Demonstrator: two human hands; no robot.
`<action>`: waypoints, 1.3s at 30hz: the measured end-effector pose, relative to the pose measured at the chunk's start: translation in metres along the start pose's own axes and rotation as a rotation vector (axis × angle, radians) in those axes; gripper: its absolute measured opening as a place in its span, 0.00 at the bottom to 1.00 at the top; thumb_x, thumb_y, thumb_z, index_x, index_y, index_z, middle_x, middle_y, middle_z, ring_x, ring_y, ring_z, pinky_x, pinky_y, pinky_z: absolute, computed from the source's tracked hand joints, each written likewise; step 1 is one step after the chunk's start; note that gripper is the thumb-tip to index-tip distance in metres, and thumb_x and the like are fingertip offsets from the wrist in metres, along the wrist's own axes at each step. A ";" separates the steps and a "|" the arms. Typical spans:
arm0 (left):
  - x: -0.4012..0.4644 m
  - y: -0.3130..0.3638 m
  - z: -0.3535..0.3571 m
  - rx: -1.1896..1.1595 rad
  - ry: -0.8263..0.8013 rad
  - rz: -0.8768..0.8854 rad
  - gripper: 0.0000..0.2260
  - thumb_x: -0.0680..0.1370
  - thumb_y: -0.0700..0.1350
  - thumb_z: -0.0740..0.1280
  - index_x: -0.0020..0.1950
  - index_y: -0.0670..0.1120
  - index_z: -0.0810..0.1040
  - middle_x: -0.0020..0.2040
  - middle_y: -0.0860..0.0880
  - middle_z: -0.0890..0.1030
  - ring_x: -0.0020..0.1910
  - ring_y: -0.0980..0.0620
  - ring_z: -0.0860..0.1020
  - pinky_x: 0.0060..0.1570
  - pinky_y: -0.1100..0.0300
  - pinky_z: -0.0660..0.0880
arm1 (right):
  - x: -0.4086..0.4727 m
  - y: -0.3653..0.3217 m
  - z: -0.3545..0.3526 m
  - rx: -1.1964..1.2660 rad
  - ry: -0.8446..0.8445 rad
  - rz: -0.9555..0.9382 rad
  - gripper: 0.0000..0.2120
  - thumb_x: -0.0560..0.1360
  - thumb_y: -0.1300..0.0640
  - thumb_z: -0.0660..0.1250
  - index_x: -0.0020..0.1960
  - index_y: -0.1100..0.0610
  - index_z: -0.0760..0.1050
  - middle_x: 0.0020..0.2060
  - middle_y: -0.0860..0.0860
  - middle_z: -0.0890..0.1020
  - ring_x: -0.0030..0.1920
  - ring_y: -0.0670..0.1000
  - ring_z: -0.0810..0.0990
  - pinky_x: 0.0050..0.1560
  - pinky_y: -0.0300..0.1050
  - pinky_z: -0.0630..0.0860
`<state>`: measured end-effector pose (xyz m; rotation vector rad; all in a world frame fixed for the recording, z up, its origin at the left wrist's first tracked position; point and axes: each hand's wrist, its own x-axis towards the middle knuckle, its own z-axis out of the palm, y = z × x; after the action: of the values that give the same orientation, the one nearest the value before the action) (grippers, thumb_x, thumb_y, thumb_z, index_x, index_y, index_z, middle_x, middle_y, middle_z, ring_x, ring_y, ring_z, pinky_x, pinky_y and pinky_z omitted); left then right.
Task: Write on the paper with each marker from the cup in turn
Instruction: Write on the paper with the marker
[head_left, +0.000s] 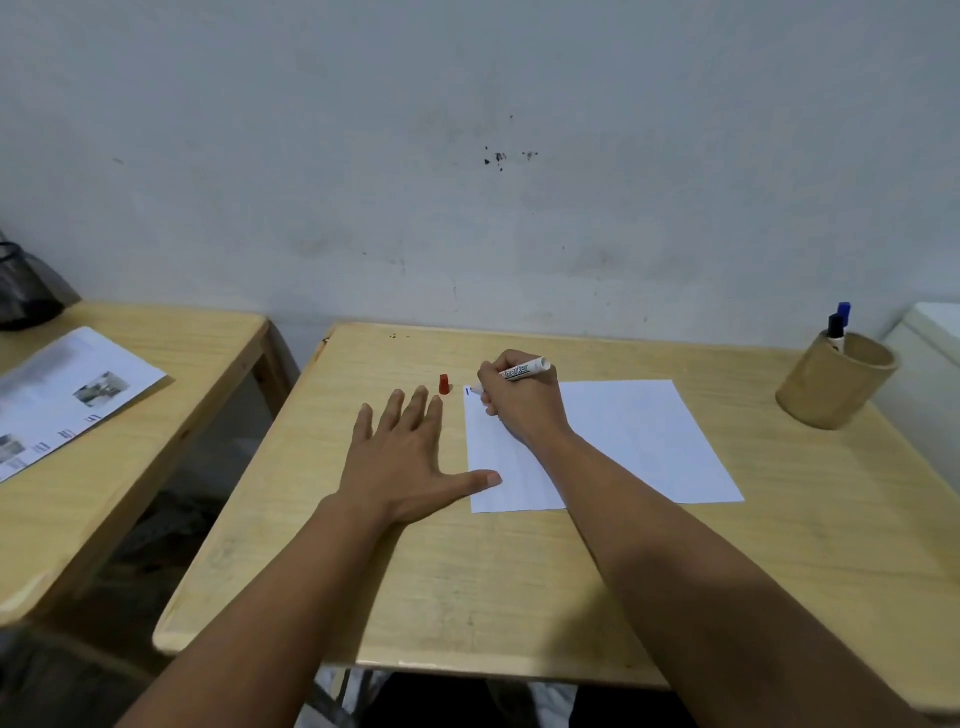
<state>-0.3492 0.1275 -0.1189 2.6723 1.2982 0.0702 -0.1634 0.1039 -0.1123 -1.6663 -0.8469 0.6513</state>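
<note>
While the pale wooden desk (467, 571) carries a white paper sheet (634, 441), the left hand (410, 457) lies flat, fingers spread, thumb on the sheet's edge. Right hand (519, 405) grips a white pen (524, 370) printed "marker", tip at the sheet's far-left corner. Tan cylindrical cup (836, 384) holds two capped markers; a small red cap (444, 384) stands beside the sheet.
</note>
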 end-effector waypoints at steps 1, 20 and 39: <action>-0.001 0.000 0.001 -0.007 0.004 0.001 0.59 0.63 0.86 0.47 0.85 0.51 0.47 0.85 0.52 0.45 0.84 0.49 0.41 0.80 0.38 0.40 | 0.000 0.001 0.000 0.002 -0.002 -0.006 0.12 0.73 0.52 0.70 0.33 0.56 0.76 0.33 0.53 0.87 0.33 0.52 0.86 0.42 0.53 0.84; -0.002 0.000 0.001 -0.024 0.018 -0.009 0.59 0.62 0.87 0.47 0.85 0.52 0.49 0.85 0.53 0.46 0.84 0.51 0.41 0.80 0.39 0.39 | 0.004 0.003 0.001 -0.012 -0.003 0.014 0.11 0.72 0.51 0.71 0.33 0.53 0.79 0.34 0.56 0.88 0.32 0.52 0.85 0.38 0.52 0.83; 0.047 0.015 -0.026 -0.399 0.292 -0.147 0.19 0.81 0.55 0.67 0.71 0.53 0.78 0.67 0.51 0.80 0.62 0.47 0.79 0.55 0.52 0.76 | -0.012 -0.055 -0.119 0.455 0.107 0.017 0.04 0.79 0.56 0.76 0.49 0.56 0.83 0.42 0.58 0.90 0.27 0.48 0.76 0.28 0.38 0.69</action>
<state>-0.3114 0.1582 -0.0918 2.2796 1.3814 0.6484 -0.0887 0.0338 -0.0296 -1.2842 -0.5570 0.7006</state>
